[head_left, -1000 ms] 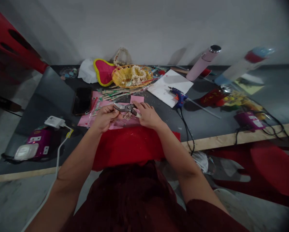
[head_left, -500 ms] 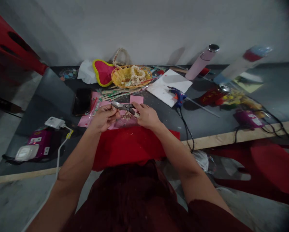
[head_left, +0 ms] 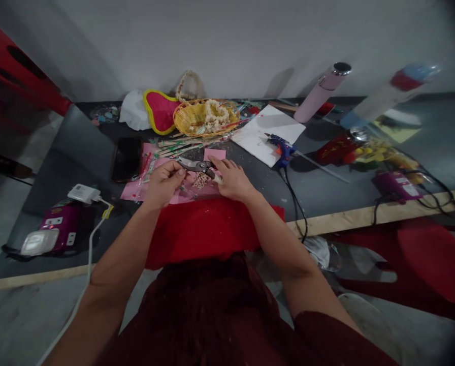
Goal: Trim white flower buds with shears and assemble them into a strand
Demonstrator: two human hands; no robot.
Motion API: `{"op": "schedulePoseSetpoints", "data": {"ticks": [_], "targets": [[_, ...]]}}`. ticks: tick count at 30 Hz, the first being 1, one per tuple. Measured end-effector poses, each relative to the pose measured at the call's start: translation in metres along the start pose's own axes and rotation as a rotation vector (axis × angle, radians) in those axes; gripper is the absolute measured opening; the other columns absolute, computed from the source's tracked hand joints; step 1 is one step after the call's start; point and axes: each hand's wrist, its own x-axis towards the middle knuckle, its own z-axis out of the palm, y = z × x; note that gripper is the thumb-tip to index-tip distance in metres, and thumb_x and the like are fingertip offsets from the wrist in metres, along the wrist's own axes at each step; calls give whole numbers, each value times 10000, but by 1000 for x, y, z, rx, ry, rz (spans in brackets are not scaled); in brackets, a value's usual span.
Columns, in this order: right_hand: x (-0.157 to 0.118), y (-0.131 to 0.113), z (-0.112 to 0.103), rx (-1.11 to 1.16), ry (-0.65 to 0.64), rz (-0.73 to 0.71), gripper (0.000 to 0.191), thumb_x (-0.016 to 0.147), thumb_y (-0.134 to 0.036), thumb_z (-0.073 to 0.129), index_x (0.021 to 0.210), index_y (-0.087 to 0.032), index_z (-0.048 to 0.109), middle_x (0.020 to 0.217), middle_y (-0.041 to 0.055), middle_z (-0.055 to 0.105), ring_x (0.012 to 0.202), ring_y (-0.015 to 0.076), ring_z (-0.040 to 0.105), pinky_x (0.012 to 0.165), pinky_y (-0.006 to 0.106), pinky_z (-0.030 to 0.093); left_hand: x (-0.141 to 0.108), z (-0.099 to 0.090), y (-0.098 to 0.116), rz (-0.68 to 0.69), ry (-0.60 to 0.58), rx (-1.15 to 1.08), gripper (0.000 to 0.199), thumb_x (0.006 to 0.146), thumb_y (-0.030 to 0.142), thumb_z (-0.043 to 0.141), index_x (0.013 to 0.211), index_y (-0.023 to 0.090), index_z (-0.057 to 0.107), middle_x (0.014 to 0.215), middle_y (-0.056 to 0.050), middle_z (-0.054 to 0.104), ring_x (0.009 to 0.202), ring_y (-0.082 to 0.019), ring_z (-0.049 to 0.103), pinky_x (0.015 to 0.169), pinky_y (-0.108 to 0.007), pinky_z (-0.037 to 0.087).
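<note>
My right hand [head_left: 234, 181] is closed around the handles of pruning shears [head_left: 199, 166], whose curved blades point left. My left hand [head_left: 164, 184] is pinched closed by the blade tips. What its fingertips hold is hidden or too small to make out. Beneath the shears, a small heap of short pale cut pieces [head_left: 200, 180] lies on pink paper [head_left: 130, 192]. A red cloth [head_left: 212, 223] hangs over the table edge in front of me. Thin sticks with green marks [head_left: 174, 148] lie just beyond my hands.
A yellow wicker basket [head_left: 182, 127] holds a pale beaded piece. A blue glue gun [head_left: 283, 147] rests by white paper [head_left: 261, 140]. A phone [head_left: 127, 160] and a purple power socket [head_left: 62, 226] are left; a pink flask [head_left: 319, 96] and red can [head_left: 337, 147] are right.
My left hand has turned slightly, its thumb now lying along the top near the blade tips. The shears remain in my right hand. The view has shifted a little.
</note>
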Motion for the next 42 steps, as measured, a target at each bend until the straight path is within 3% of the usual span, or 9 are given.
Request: {"op": "schedulePoseSetpoints", "data": {"ticks": [6,16,25,30,37,42], "targets": [[1,5,0,44,10,-105,727,796,-196,503,1478,-239,255,1323,114,508,1172,289,466,926,443,421,-4,-1,11,-253,-171,-209,275,638,308,789,730,135,596,537,-26,633,334,-5,282,361,-144,158],[-2,-6,-7,-25,58,-48,511,885,-289,453,1391,-243,406,1123,91,621,1032,244,555,873,324,415,-5,-5,16,-257,-177,-313,260,651,275,799,719,117,604,504,-7,594,326,2,272,339,-123,166],[2,6,-3,10,0,-128,822,736,-149,542,1487,-251,222,1349,109,478,1203,287,444,966,442,388,-5,-7,15,-309,-276,-264,256,660,267,796,781,116,628,516,-12,601,330,-2,308,330,-113,163],[-1,9,-4,26,6,-161,798,769,-186,551,1491,-260,219,1359,108,457,1211,282,429,989,468,367,-5,-14,13,-367,-335,-261,269,657,275,794,821,111,659,513,-17,581,344,-10,333,334,-113,170],[-1,9,-7,14,-11,-214,768,783,-187,542,1487,-254,243,1317,98,498,1177,263,464,974,413,373,-7,-20,16,-498,-411,-300,254,629,242,781,795,93,660,444,7,504,324,-5,279,332,-120,125],[1,7,-6,6,5,-212,672,816,-240,539,1454,-234,331,1209,90,572,1085,245,532,930,352,401,-8,-21,16,-468,-416,-322,183,694,240,732,775,114,629,433,23,496,306,4,240,342,-123,177]]}}
